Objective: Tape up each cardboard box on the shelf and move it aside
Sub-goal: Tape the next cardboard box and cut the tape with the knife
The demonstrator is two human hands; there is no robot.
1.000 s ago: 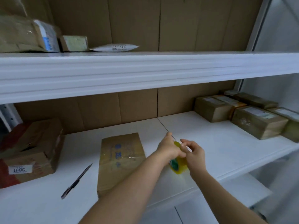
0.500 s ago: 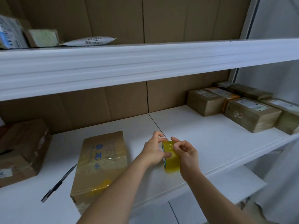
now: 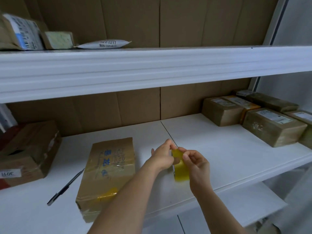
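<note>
- Both hands hold the yellow roll of translucent packing tape (image 3: 180, 168) above the white shelf (image 3: 219, 149), near its front edge: left hand (image 3: 163, 157) pinches the top, right hand (image 3: 196, 163) curls round it
- Peel the free end steadily, then carry it to the flat brown cardboard box (image 3: 108, 174) just left

Head view, forward-down — close over shelf (image 3: 219, 159)

free: bare shelf (image 3: 211, 149) 12–2 o'clock of hands | blocked: cardboard box (image 3: 108, 174) 9 o'clock; pen (image 3: 65, 188) beyond; taped boxes (image 3: 270, 125) 2 o'clock
</note>
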